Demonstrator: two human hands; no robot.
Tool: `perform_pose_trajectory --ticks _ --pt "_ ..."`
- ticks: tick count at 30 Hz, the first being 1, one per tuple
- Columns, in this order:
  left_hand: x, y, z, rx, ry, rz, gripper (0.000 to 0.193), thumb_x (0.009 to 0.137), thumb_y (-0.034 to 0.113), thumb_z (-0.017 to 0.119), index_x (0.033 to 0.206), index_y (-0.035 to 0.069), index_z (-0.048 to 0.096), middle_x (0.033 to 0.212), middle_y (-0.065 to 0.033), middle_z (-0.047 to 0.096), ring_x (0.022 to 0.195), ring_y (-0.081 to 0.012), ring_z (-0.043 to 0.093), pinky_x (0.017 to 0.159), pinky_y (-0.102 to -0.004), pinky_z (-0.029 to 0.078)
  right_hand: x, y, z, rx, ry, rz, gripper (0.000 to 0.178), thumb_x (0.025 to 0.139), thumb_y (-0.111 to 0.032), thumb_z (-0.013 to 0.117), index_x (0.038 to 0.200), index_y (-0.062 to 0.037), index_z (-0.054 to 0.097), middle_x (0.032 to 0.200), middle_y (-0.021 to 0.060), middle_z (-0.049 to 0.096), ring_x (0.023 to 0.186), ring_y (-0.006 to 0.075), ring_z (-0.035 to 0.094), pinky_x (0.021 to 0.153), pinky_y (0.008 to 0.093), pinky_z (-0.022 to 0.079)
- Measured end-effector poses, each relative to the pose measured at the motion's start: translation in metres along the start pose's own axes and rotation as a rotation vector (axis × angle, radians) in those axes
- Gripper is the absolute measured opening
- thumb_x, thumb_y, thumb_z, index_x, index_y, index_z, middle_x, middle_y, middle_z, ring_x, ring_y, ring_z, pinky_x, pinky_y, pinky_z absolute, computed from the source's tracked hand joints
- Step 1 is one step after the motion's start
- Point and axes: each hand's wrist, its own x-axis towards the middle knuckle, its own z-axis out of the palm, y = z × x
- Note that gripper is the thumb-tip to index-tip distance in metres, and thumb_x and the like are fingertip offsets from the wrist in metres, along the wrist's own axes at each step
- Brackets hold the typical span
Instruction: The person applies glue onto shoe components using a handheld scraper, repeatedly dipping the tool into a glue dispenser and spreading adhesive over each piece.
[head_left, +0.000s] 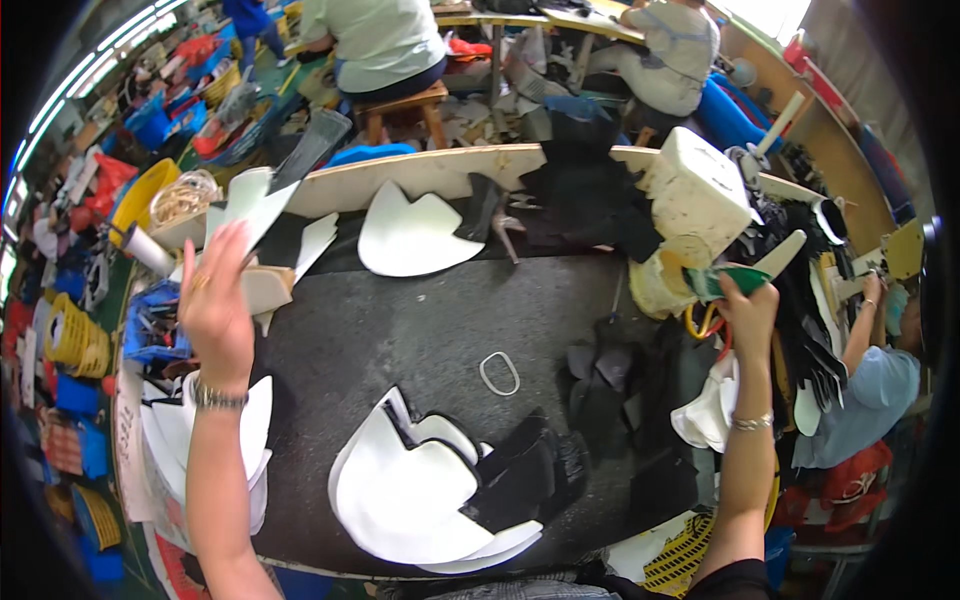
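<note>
At the left, my left hand [216, 315] is raised with its fingers stretched out, beside a white curved cut piece [250, 205] at the far left of the work table. Whether the fingertips touch that piece I cannot tell. My right hand [750, 312] is closed around a green tool with a pale end [728, 280], at the rim of a glue-crusted yellowish pot [662, 278]. Which kind of tool it is does not show clearly. Scissors with yellow and red handles [703, 322] lie just below that hand. Nearer me, a stack of white cut pieces [400, 490] lies beside black pieces [530, 470].
A pale oval ring [499, 373] lies mid-table. Another white piece [415, 235] sits at the far edge, near black sheets [580, 195]. A white plastic jug [700, 185] stands by the pot. A blue tray [155, 320] is at the left. Other people sit beyond the table and at the right.
</note>
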Motion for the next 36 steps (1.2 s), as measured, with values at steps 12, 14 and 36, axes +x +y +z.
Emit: perform_pose_trajectory --ticks 12,14,36 --pt "-0.104 0.138 -0.102 -0.608 -0.853 0.152 0.057 0.064 0.057 0.083 0.111 0.024 0.074 0.121 -0.0055 0.057 0.131 -0.0327 0.046 0.115 -0.0630 0.027 -0.179 -0.099 0.074 0.470 -1.079 -0.271 0.020 0.085 -0.001 0.074 0.105 0.0014 0.070 0.086 0.0107 0.073 0.071 0.0140 0.070 0.062 0.0243 0.054" --pt "-0.122 0.141 -0.100 -0.652 -0.861 0.173 0.053 0.066 0.050 0.083 0.112 0.025 0.073 0.121 -0.0047 0.057 0.130 -0.0331 0.047 0.112 -0.0646 0.029 -0.195 -0.106 0.097 0.333 -0.895 -0.820 0.034 0.074 0.003 0.072 0.107 0.0006 0.066 0.094 0.0135 0.070 0.077 0.0274 0.072 0.062 0.0331 0.058" --pt "-0.139 0.157 -0.102 -0.578 -0.780 0.269 0.041 0.077 0.037 0.078 0.112 0.018 0.070 0.131 -0.0114 0.055 0.134 -0.0424 0.045 0.105 -0.0712 0.035 -0.173 -0.128 0.163 0.168 -0.787 -1.004 0.039 0.065 0.008 0.067 0.103 -0.0005 0.064 0.084 0.0138 0.068 0.067 0.0320 0.068 0.055 0.0379 0.056"
